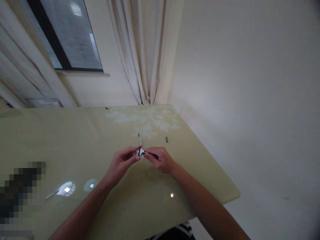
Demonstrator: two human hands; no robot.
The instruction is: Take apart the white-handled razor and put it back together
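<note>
Over the table, my left hand pinches a small black-and-white piece between thumb and fingers. From the right, my right hand closes on a slim dark stick-like object, whose front end meets that piece. Whether the two are joined is too small to tell. Just beyond my fingers lies a thin white stick with a grey tip, partly hidden behind the hands. A small black rectangular piece rests on the table past my right hand.
The glossy pale table has a rounded corner at the right, beside a bare wall. A thin light-coloured stick lies at the left. A small dark piece is near the far edge. Curtains hang behind; a blurred-out patch covers the lower left.
</note>
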